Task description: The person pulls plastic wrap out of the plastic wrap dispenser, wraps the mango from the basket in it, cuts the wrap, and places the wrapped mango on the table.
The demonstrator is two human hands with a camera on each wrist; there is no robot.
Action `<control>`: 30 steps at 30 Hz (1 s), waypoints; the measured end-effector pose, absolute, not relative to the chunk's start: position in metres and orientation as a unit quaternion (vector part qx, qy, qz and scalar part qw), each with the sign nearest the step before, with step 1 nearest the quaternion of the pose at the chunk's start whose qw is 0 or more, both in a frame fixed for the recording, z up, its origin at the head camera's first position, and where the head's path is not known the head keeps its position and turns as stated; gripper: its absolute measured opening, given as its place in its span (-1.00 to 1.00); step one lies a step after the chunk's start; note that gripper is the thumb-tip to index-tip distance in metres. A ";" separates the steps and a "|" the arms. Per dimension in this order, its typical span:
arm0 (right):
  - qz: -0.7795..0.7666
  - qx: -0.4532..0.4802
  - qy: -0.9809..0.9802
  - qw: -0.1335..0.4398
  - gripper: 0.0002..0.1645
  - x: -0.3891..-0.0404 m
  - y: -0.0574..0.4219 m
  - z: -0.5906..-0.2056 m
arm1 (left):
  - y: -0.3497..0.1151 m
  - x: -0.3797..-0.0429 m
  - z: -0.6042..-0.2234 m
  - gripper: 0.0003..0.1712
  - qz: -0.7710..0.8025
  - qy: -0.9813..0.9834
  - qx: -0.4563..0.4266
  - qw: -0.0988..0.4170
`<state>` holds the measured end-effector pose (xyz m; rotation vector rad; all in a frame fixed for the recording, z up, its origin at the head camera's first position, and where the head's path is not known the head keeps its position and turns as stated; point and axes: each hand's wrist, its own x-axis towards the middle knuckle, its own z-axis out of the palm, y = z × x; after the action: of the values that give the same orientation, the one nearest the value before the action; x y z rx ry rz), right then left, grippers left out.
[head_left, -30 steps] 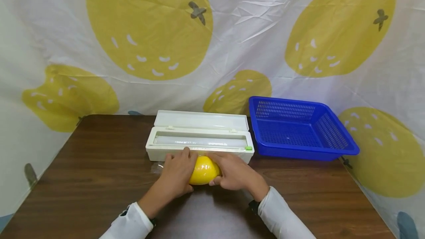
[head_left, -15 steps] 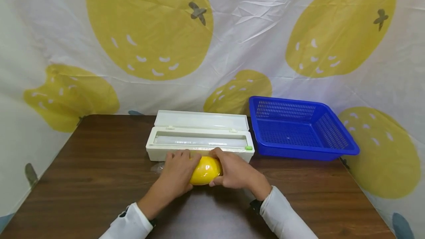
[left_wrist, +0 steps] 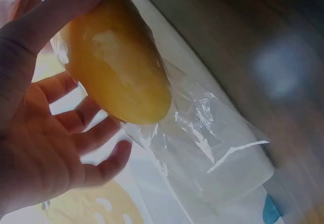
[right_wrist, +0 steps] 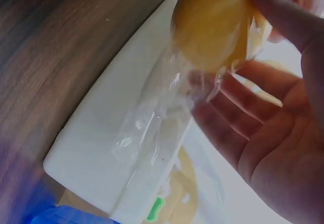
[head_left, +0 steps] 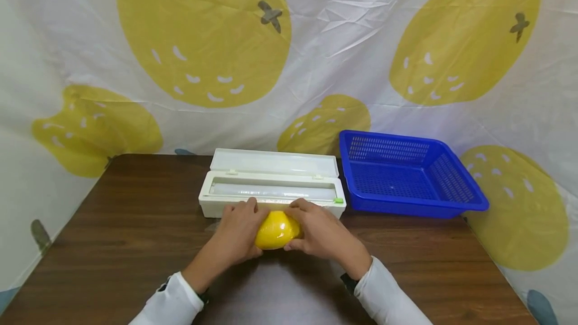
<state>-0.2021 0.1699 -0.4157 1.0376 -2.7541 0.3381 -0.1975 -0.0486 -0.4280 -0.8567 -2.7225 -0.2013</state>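
Both hands hold a glossy yellow fruit wrapped in clear cling film, just in front of a white film dispenser. My left hand grips its left side, thumb on the near face in the left wrist view. From the other side my right hand pinches it between thumb and fingers. A loose tail of cling film sticks out past the fruit's left end. At the right end more loose film trails beside the right fingertips. The fingers hide part of the fruit's far side.
The dispenser's lid stands raised, showing the film roll and a green slider. A blue basket stands close to its right on the dark wooden table. A fruit-print cloth hangs behind.
The fruit has turned slightly in the hands and sits a touch further left. The right fingers have shifted over its top. The film flap beside the left hand shows less in the head view.
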 end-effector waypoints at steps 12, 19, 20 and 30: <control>0.081 0.351 -0.924 0.126 -0.17 -0.198 0.167 -0.410 | -0.054 -0.209 -0.431 -0.02 -0.142 -0.937 -0.286 0.141; 0.069 0.348 -0.927 0.123 -0.16 -0.194 0.165 -0.408 | -0.057 -0.212 -0.429 -0.10 -0.179 -0.938 -0.276 0.105; 0.068 0.348 -0.927 0.124 -0.16 -0.194 0.165 -0.409 | -0.057 -0.212 -0.429 -0.12 -0.184 -0.938 -0.275 0.100; 0.063 0.342 -0.928 0.132 -0.17 -0.196 0.163 -0.415 | -0.061 -0.217 -0.429 -0.30 -0.211 -0.929 -0.292 0.081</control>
<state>-0.1958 0.1632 -0.4147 0.9913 -2.6935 0.1839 -0.2173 -0.0607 -0.4289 -0.8723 -2.7784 -0.6317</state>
